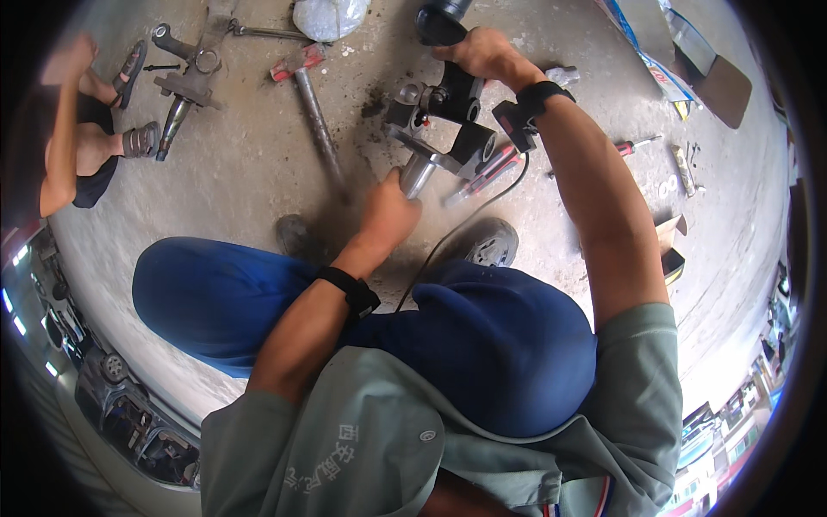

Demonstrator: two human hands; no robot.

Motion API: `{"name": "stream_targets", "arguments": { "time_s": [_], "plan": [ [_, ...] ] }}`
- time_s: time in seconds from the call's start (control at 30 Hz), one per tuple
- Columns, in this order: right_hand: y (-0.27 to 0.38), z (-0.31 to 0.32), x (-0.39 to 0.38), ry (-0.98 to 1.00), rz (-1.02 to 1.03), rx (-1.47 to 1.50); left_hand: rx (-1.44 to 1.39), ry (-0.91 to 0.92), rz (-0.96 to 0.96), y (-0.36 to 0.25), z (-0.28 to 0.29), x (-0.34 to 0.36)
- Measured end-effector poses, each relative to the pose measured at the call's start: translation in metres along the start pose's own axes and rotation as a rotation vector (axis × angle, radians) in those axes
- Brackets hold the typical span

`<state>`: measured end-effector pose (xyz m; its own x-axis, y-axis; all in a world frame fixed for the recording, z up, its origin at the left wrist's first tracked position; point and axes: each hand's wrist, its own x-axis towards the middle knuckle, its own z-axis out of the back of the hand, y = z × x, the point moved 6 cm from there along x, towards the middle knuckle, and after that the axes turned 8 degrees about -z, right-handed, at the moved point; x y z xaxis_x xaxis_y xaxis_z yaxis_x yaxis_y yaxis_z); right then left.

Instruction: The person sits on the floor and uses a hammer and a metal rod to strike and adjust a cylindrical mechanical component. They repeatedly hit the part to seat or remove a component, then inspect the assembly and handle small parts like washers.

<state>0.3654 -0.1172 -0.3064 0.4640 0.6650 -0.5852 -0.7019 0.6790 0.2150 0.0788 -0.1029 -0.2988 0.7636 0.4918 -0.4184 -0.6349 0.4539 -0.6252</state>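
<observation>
I crouch over a grey metal hub part [428,153] with a short shaft, standing on the concrete floor. My left hand [389,211] grips the lower end of its shaft. My right hand [484,53] is closed around the black handle of a power tool [448,60] held down onto the top of the part. A black cable [465,220] runs from the tool back toward my knees. Both wrists wear black bands.
A red-headed hammer [312,103] lies left of the part. Another metal hub assembly [188,82] sits at the far left beside a second person's sandalled feet [138,138]. A red-handled screwdriver [633,145] and small parts lie to the right. A cardboard box [663,69] is at the top right.
</observation>
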Motion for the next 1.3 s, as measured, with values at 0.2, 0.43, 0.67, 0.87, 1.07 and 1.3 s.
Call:
{"name": "stream_targets", "arguments": {
  "time_s": [0.2,0.43,0.67,0.87,1.07,1.3],
  "plan": [
    [-0.005,-0.007,0.007,-0.065,0.078,-0.082,-0.046,0.03,-0.028,0.0,-0.002,0.003],
    [-0.003,-0.004,0.002,-0.058,0.09,-0.003,-0.007,0.051,0.021,-0.006,0.001,-0.003],
    [-0.023,-0.017,0.021,-0.025,-0.067,0.337,-0.052,0.095,0.051,-0.01,0.001,-0.001],
    [-0.009,-0.006,0.004,-0.028,0.038,0.185,-0.04,0.107,0.031,-0.001,0.003,-0.003],
    [-0.008,-0.001,0.002,0.078,-0.063,0.279,-0.011,0.047,0.042,-0.009,0.009,-0.002],
    [-0.004,-0.002,0.004,0.044,0.017,0.134,-0.011,0.04,0.024,-0.007,0.009,-0.006]
  ]
}}
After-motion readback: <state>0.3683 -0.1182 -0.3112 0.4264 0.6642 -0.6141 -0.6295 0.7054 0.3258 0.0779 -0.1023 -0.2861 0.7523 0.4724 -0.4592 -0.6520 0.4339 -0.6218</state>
